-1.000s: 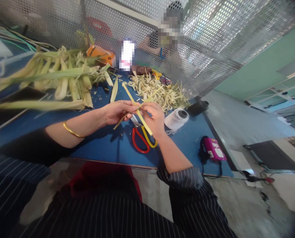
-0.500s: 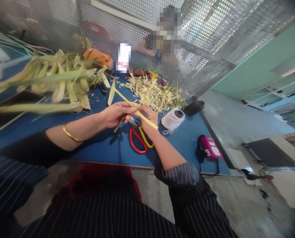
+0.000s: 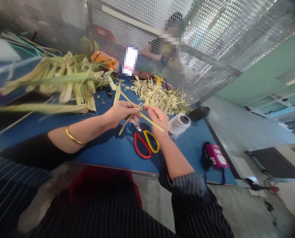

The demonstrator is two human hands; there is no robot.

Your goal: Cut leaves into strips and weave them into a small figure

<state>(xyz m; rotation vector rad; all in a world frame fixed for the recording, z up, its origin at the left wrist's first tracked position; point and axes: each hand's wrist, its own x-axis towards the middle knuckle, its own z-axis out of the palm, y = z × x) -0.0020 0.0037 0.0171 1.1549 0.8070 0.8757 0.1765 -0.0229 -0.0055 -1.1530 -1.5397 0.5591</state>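
My left hand pinches crossed pale yellow-green corn husk strips between thumb and fingers. One strip runs from upper left to lower right; a darker end hangs below my left fingers. At the crossing, my right hand has its fingertips closed on the husk, the exact grip partly hidden. Below the hands lie scissors with one red and one yellow handle, blades partly covered by the left fingers. A white thread cone stands just right of my right hand.
Husks and stalks are heaped at the left, partly over a dark flat panel. Behind the hands lie shredded husk pieces and a bright phone. A purple box with a black cord sits at right. Beyond the perforated screen is a person.
The right fingers have loosened and shifted slightly right at the crossing, uncovering more of the strip. The left hand keeps its pinch. The whole view has shifted slightly with the head.
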